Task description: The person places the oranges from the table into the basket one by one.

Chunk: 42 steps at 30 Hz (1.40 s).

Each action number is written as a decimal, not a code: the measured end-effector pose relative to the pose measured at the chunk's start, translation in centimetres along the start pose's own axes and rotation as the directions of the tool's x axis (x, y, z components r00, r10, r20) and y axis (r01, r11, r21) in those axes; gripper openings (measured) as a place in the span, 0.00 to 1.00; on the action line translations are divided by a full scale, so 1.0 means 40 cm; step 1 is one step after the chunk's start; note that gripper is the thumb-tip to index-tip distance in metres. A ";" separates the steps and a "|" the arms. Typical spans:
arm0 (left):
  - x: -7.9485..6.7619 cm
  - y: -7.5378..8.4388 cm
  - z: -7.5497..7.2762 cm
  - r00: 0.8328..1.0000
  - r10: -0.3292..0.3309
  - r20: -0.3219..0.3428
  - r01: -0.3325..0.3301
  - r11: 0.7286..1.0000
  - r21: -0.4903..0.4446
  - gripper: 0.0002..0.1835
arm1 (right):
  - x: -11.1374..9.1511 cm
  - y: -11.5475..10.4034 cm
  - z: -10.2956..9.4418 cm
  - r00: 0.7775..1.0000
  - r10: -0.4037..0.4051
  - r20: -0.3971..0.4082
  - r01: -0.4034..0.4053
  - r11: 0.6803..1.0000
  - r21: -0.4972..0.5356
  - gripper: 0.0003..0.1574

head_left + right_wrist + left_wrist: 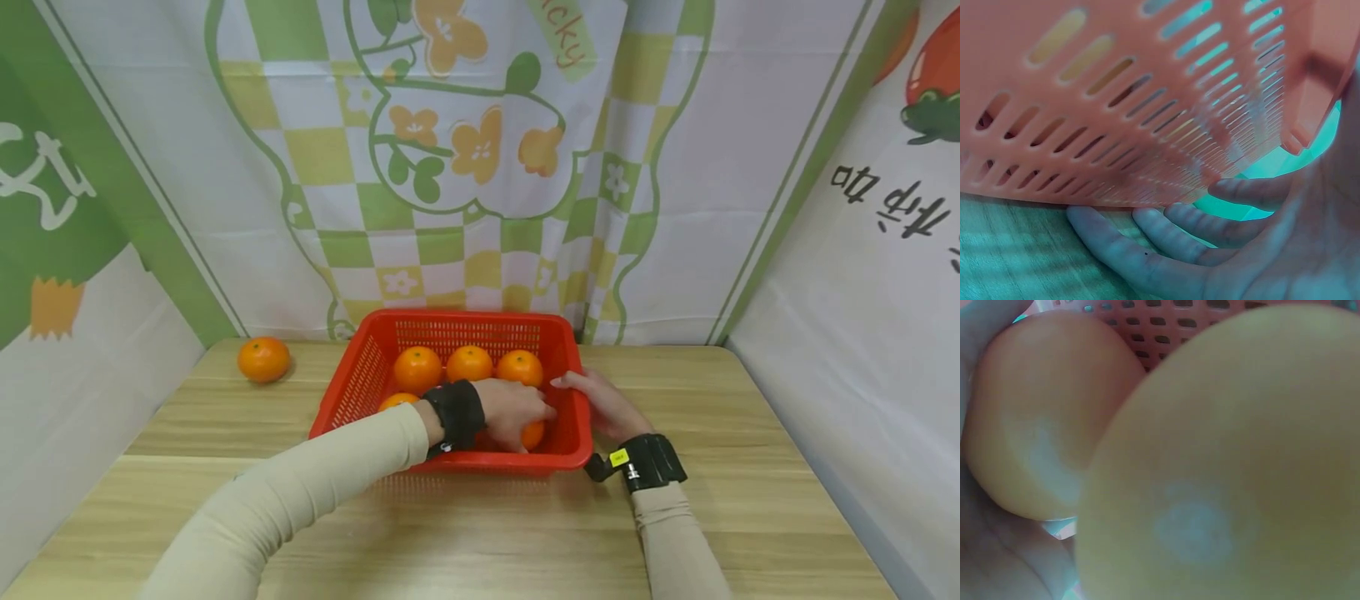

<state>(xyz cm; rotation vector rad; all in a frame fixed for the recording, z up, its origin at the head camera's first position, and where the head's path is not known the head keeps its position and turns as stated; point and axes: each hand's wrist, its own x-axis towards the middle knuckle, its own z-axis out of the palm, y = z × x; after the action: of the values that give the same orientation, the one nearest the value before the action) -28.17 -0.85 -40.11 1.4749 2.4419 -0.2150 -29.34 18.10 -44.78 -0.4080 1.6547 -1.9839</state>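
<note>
A red plastic basket (581,417) with slotted walls stands on the wooden table. Inside it are several oranges, three of them along the back, the middle one being an orange (470,364). My left hand (513,412) reaches down into the front right of the basket and grips an orange (1041,419), partly hidden under the hand in the head view. Another orange (1222,456) fills much of the left wrist view. With its thumb at the rim, my right hand (609,406) holds the basket's right side; its fingers (1179,244) touch the bottom edge outside.
A single orange (264,360) lies at the table's back left corner, outside the basket. Behind the wooden table (465,533) hangs a patterned cloth (480,250), with printed cloth panels on both sides.
</note>
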 end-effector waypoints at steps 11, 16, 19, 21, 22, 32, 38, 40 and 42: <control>-0.001 0.003 -0.013 1.000 0.008 0.025 -0.007 0.999 -0.032 0.25 | 0.001 0.001 -0.003 1.000 0.006 0.002 -0.006 1.000 -0.004 0.31; -0.002 0.001 -0.020 0.999 0.019 0.029 -0.018 0.999 -0.033 0.27 | 0.001 0.002 -0.003 1.000 0.010 -0.005 -0.010 1.000 0.004 0.32; -0.002 -0.002 -0.020 0.999 0.015 0.033 -0.014 0.999 -0.047 0.27 | 0.001 0.003 -0.002 1.000 0.012 -0.008 -0.012 1.000 0.002 0.32; -0.004 -0.002 -0.019 0.999 0.013 0.030 -0.011 0.999 -0.047 0.28 | 0.000 0.003 -0.001 1.000 0.012 -0.010 -0.012 1.000 -0.001 0.32; -0.005 -0.002 -0.019 1.000 0.013 0.028 -0.011 0.999 -0.046 0.29 | 0.000 0.004 -0.001 1.000 0.011 -0.010 -0.011 1.000 -0.002 0.31; -0.029 0.003 -0.038 1.000 0.007 0.004 -0.007 0.999 -0.051 0.32 | -0.002 0.001 0.004 1.000 0.015 0.008 -0.015 1.000 0.005 0.31; -0.049 0.002 -0.046 0.997 0.018 -0.069 -0.018 1.000 0.006 0.32 | -0.001 0.005 0.002 1.000 0.007 0.016 -0.007 1.000 0.009 0.32; -0.058 0.001 -0.048 0.996 0.003 -0.087 -0.002 1.000 0.016 0.32 | 0.000 0.005 0.000 1.000 0.012 0.013 -0.012 1.000 0.012 0.33; -0.069 -0.002 -0.051 0.995 -0.015 -0.099 0.016 1.000 0.011 0.33 | 0.000 0.003 0.000 1.000 0.017 0.007 -0.017 1.000 0.013 0.33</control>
<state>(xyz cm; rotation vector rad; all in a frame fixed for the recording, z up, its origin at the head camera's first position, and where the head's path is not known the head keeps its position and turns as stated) -27.36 -2.65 -37.30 1.5055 2.5345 -0.1640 -29.32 18.09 -44.91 -0.3943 1.6356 -1.9777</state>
